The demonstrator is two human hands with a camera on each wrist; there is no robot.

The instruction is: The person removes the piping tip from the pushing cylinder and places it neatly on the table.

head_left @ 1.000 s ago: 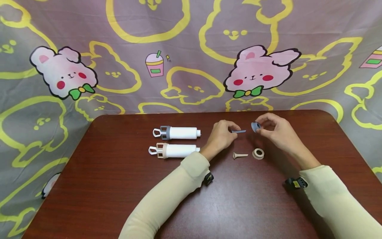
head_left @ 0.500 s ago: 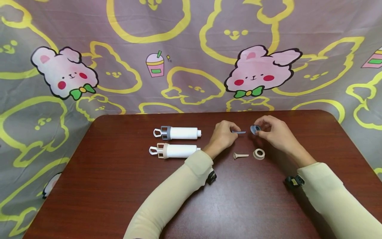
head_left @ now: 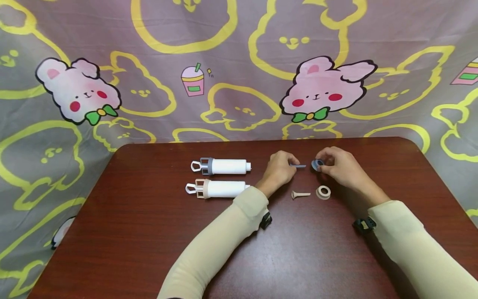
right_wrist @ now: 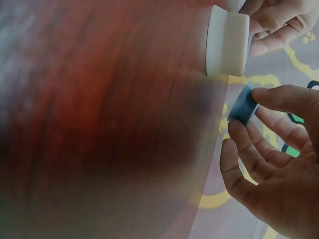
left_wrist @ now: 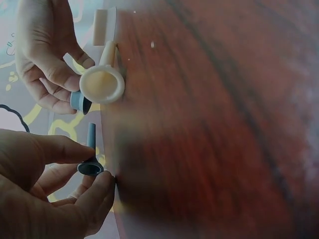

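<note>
My left hand (head_left: 278,168) pinches a blue-grey funnel-shaped piece (left_wrist: 91,168) between thumb and fingers; its thin stem points right, toward my other hand. Just beyond the stem tip, apart from it, my right hand (head_left: 341,168) holds a blue-grey flanged ring (head_left: 316,165) by its edge, tilted. In the right wrist view the ring (right_wrist: 243,105) sits between thumb and fingertips. Nearer to me on the table lie a beige funnel-shaped piece (head_left: 301,194) and a beige flanged ring (head_left: 323,192).
Left of my hands lie two white cylinders with looped handles, one with a grey collar (head_left: 229,166) and one with a beige collar (head_left: 225,189). My left forearm partly covers the beige-collared one's tip. The brown table (head_left: 123,232) ends at a patterned cloth (head_left: 239,62).
My right hand has moved slightly left and down with the grey ring, which is now closer to the stem and turned differently. My left hand has barely moved.
</note>
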